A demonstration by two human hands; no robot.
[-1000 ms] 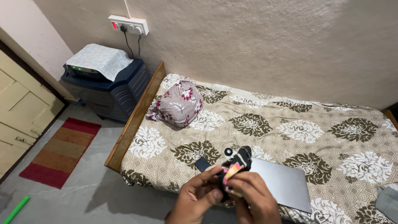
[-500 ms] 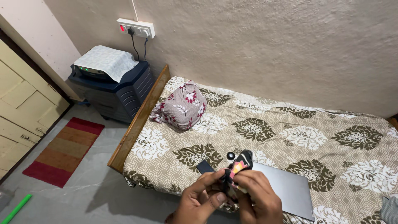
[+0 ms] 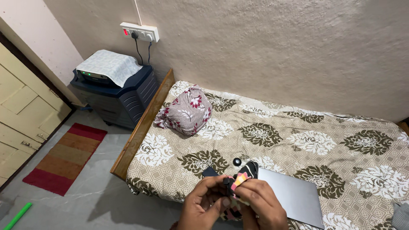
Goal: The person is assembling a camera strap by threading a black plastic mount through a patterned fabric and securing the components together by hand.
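Both hands are pinching a little bundle of black cloth with pink and yellow patches (image 3: 241, 179). The left hand (image 3: 204, 204) and right hand (image 3: 262, 206) are closing their fingers tight on it, holding it up just above the near edge of the bed (image 3: 298, 127). Right beside the grip a closed grey laptop (image 3: 294, 196) is lying flat, and just past the fingertips a small black ball (image 3: 237, 161) and a dark phone (image 3: 210, 171) are sitting on the sheet. Farther beyond, a floral pillow (image 3: 186, 109) is resting near the headboard.
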